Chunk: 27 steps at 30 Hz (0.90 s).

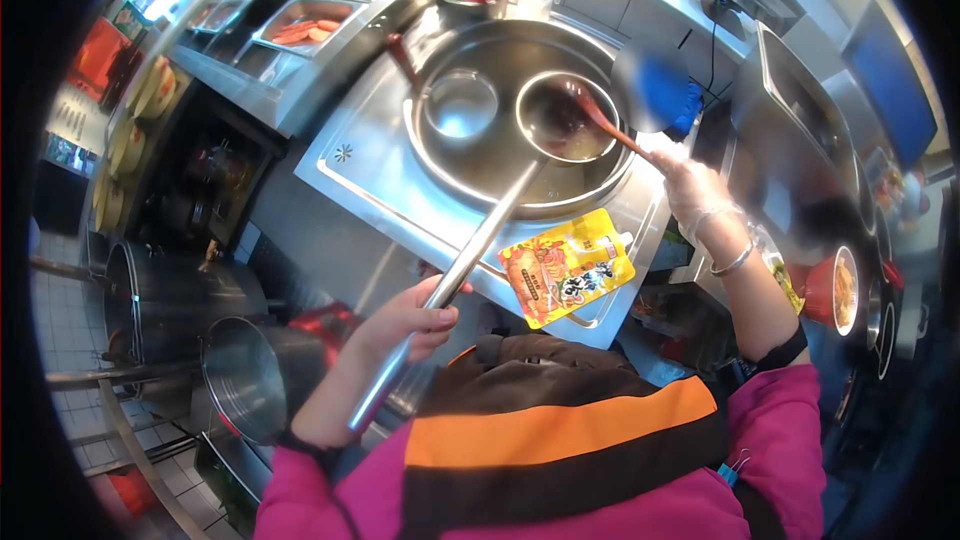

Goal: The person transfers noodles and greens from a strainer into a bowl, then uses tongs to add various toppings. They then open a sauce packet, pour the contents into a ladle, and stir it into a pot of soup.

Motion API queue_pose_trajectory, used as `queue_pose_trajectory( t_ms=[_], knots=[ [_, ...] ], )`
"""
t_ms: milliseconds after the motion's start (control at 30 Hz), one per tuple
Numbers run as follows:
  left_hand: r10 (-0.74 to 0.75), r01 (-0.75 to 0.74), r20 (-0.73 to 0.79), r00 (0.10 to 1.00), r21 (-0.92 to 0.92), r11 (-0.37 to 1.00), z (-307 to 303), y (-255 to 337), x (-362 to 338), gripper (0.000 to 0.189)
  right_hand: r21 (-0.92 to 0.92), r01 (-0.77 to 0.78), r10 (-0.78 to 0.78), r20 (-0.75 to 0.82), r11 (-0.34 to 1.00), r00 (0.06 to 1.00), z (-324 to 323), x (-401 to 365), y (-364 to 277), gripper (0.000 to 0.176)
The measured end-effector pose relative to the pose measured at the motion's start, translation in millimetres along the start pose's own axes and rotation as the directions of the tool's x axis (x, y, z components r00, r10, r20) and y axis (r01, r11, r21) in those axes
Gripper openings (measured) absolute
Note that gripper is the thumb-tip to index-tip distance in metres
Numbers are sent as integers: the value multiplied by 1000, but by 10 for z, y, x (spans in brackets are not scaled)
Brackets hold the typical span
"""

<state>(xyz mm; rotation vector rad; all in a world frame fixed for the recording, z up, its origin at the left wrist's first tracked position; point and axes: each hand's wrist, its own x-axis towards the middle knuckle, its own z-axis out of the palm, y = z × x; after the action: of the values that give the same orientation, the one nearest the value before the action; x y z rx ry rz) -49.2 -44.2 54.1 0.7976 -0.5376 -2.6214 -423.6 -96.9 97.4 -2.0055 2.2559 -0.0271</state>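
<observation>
Hands at a kitchen station: the left hand (405, 325) is clenched around the near end of a long-handled stainless-steel ladle (480, 247), whose bowl hangs over the far large round steel wok (440, 165). The right hand (695, 195), in a clear glove, grips a red long-stemmed spoon (610, 125), its tip dipped into the ladle's bowl. A yellow-orange printed sauce pouch (567, 265) lies on the steel counter (370, 165), near right of the wok. The ladle looks rigid, smooth and front-heavy when filled; it is likely best held far down the shaft, level.
</observation>
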Motion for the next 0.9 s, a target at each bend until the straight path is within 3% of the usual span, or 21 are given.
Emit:
queue_pose_trajectory(
  t_ms=[33, 267, 433, 500, 633, 700, 767, 867, 900],
  knots=[
    [1, -1, -2, 1000, 0, 1000, -36, -25, -31, 43, -10, -46, 46, 87, 999, 995, 2, -4, -66, 31],
    [27, -28, -44, 999, -14, 1000, -123, -111, -49, 42, 184, -52, 27, 136, 981, 990, 143, -20, -267, 34],
    [9, 15, -156, 988, 152, 988, -127, -127, -2, 42, 161, -53, 21, 189, 986, 982, 182, 179, -231, 34],
    [-8, 35, -196, 981, 135, 990, -81, -91, -10, 40, 121, -78, 49, 224, 990, 973, 96, 217, -232, 33],
    [-26, 48, -196, 980, 107, 993, -70, -73, 2, 37, 219, -55, -21, 330, 974, 944, -39, 309, -170, 35],
    [-24, 47, -197, 980, 112, 993, -77, -86, 3, 36, 438, -426, 124, 567, 792, 814, -210, 230, -233, 33],
    [-16, 39, -183, 983, 121, 992, -85, -93, 9, 36, 498, -476, 105, 603, 725, 790, -50, 234, -64, 33],
    [-13, 40, -196, 980, 138, 990, -92, -112, 11, 37, 621, -604, -54, 718, 500, 694, 110, 257, 20, 28],
    [-12, 39, -196, 981, 138, 990, -91, -116, 14, 37, 621, -603, -53, 717, 500, 695, 143, 260, 13, 28]
  ],
)
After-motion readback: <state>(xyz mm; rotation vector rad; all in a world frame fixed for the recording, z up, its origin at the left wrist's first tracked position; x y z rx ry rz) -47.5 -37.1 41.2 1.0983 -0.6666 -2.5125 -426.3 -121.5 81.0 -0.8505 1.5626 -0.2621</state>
